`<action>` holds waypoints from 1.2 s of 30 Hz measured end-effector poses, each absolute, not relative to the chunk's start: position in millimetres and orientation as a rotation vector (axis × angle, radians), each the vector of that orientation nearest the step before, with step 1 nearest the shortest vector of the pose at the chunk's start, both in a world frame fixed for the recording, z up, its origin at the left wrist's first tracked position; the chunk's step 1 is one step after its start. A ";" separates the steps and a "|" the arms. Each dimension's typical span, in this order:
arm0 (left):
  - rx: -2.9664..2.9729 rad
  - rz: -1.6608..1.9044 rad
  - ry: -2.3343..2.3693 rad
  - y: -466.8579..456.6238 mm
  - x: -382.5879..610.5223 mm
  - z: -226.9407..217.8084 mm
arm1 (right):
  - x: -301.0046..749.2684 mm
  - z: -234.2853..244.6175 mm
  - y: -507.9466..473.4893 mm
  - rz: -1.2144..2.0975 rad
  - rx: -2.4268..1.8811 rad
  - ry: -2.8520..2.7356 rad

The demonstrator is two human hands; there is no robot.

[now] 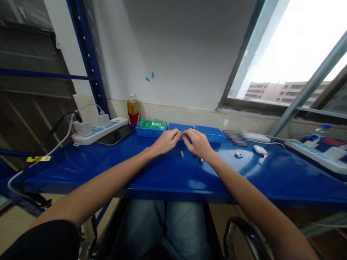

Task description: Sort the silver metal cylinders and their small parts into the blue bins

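My left hand (166,141) and my right hand (198,143) meet over the blue table (114,169), fingertips pinched together on a small part too tiny to make out. Two small grey cylindrical parts lie on the table just below them, one (181,154) under the left fingers and one (201,160) by the right wrist. Behind the hands stand three blue trays: the left one (151,129) holds green pieces, the middle one (179,126) and the right one (211,134) show no contents from here.
A white power strip (99,130) with plugged adapters and a black phone (116,135) lie at the back left, beside a drink bottle (133,112). Small white objects (260,149) and another power strip (320,155) sit on the right. My knees show below the table edge.
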State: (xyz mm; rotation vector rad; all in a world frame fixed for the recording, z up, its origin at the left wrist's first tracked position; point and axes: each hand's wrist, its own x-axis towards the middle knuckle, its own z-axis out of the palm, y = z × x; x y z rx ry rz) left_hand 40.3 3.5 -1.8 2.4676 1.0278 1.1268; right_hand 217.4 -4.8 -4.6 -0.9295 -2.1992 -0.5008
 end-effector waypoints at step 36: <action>2.836 0.437 0.645 0.7 17.5 -22.8 | 244.4 6.7 5.3 -0.110 -1.215 -2.196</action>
